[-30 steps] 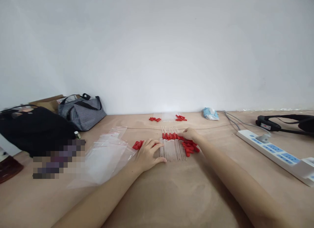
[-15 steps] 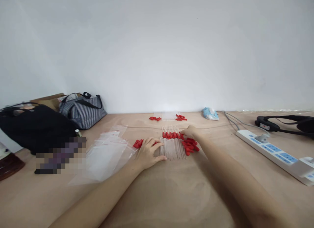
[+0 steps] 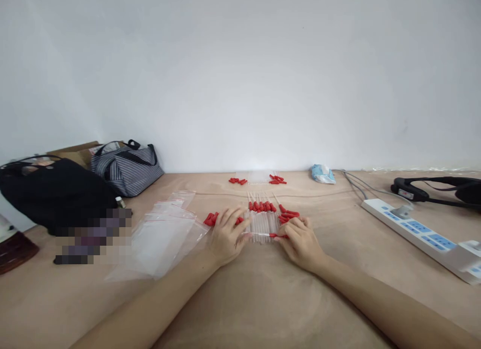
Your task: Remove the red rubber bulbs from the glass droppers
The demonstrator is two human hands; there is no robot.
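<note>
A batch of clear glass droppers with red rubber bulbs (image 3: 263, 219) lies side by side on the tan table (image 3: 263, 299). My left hand (image 3: 225, 236) rests on the left side of the batch, fingers curled over the tubes and some red bulbs (image 3: 210, 219). My right hand (image 3: 298, 241) is at the batch's near right corner and pinches one red-bulbed dropper (image 3: 276, 235) lying across the front. More red bulbs (image 3: 288, 215) lie just beyond my right hand.
A second small batch of droppers (image 3: 258, 179) lies near the wall. Clear zip bags (image 3: 165, 233) are spread at the left, beside a black bag (image 3: 56, 196) and a striped bag (image 3: 126, 168). A white power strip (image 3: 421, 236), headset (image 3: 436, 188) and tissue pack (image 3: 322, 173) sit right.
My right hand has drawn back from the far right bulbs to the near right corner, bringing one dropper with it. My left hand has curled a little, staying in place.
</note>
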